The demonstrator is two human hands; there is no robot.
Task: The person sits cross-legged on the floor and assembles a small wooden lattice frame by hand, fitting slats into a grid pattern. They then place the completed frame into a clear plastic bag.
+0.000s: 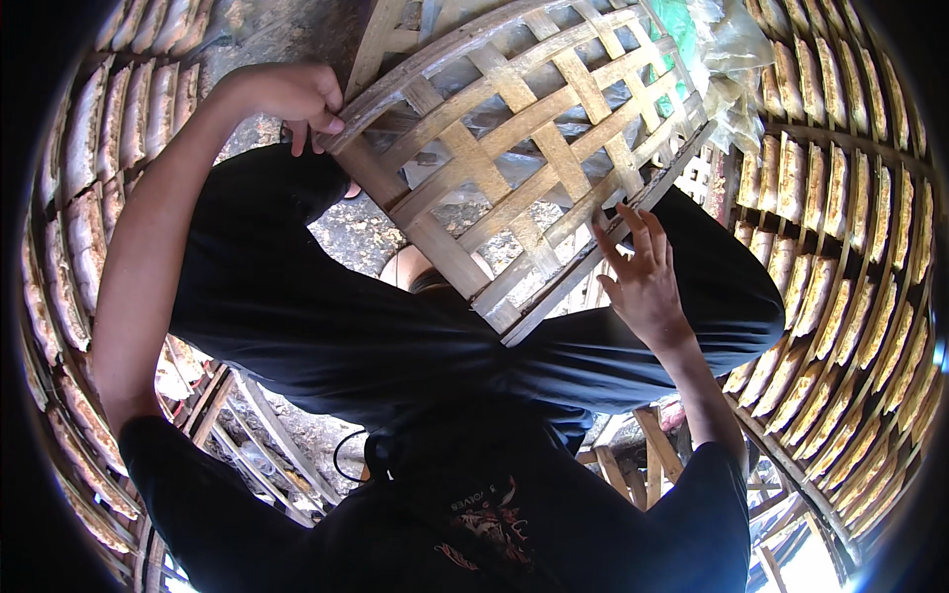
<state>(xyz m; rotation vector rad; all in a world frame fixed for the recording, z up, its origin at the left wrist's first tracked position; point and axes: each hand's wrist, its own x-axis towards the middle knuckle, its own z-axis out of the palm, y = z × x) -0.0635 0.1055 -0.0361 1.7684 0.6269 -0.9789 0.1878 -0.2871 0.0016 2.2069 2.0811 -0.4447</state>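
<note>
A woven bamboo lattice panel (529,153) with a wooden border lies tilted over my lap, one corner pointing toward me. My left hand (297,102) is closed on its left edge, fingers curled over and under the border. Along the lower right edge, my right hand (643,272) has its fingers apart, with fingertips touching the border or just above it. I cannot make out anything held in that hand. Clear plastic sheeting (736,74) and a green plastic piece (677,44) show at the panel's far right side.
Racks of pale, curved strips (820,188) stand close on my right, and similar racks (84,227) on my left. Wooden slats (267,435) lie behind me at the lower left, with more slats (652,450) at the lower right. The floor (361,232) is speckled with debris.
</note>
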